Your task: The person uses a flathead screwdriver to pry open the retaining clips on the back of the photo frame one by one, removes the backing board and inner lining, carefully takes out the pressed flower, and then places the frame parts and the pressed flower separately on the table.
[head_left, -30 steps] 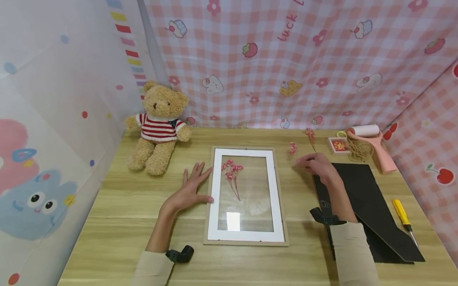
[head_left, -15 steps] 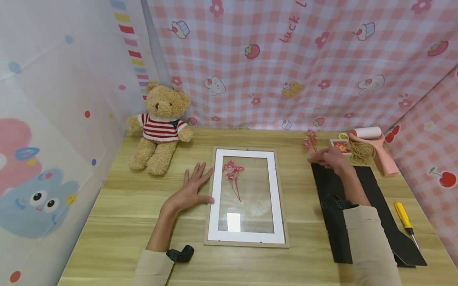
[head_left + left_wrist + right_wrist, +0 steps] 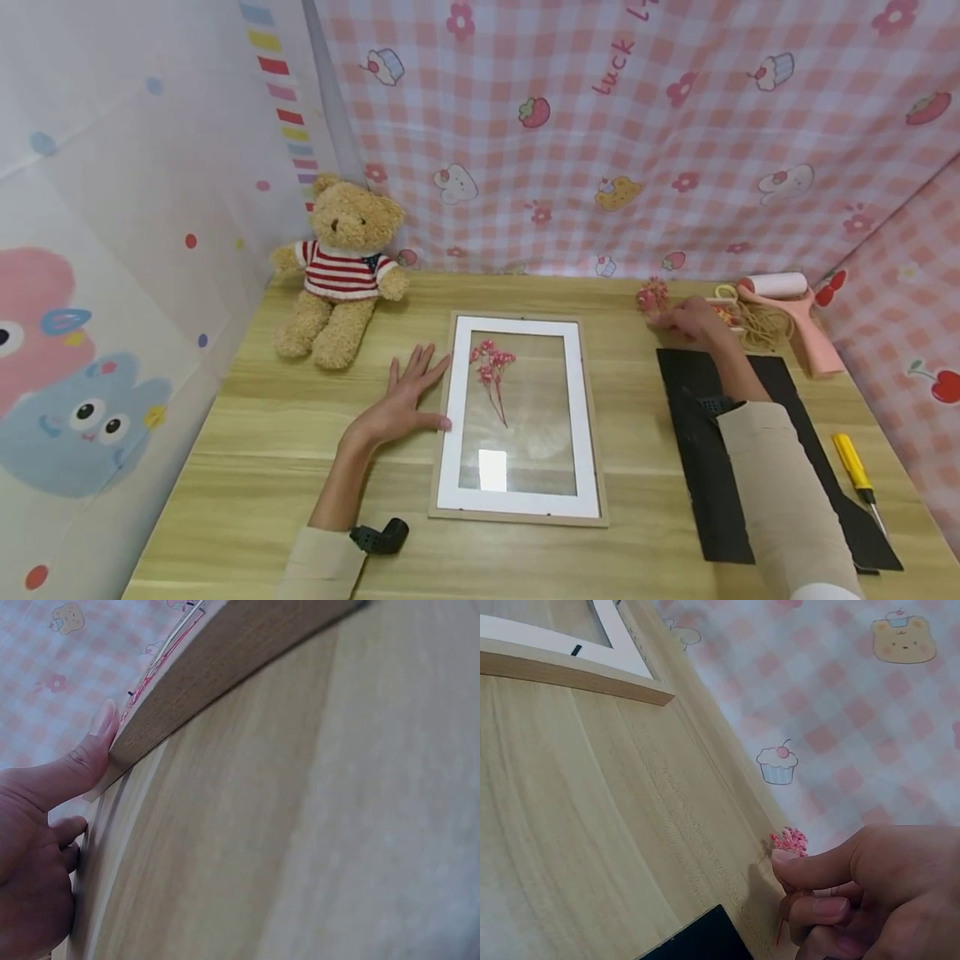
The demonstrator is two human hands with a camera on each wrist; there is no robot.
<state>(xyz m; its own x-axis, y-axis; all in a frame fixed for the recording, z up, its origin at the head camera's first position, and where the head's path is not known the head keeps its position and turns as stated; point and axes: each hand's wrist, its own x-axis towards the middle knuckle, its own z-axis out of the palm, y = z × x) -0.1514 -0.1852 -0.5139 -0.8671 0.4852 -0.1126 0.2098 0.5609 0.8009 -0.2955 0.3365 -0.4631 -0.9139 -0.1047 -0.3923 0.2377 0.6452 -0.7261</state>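
Observation:
A wooden picture frame with a white mat and a glass pane lies on the table. On its upper left part lies a sprig of pink dried flowers. My left hand rests on the table with spread fingers, its thumb touching the frame's left side; the left wrist view shows the thumb against the wooden edge. At the back right, my right hand pinches a pink dried flower sprig between thumb and index finger. In the head view, pink blossoms cluster just beyond those fingertips; I cannot separate the sprigs there.
Black backing boards lie under my right forearm. A yellow screwdriver is at the far right. Behind it are a pink-handled lint roller, twine and a small box. A teddy bear sits back left.
My right hand has moved right and back with the pink sprig, from beside the frame to the blossoms near the small box. My left hand has stayed at the frame's left side.

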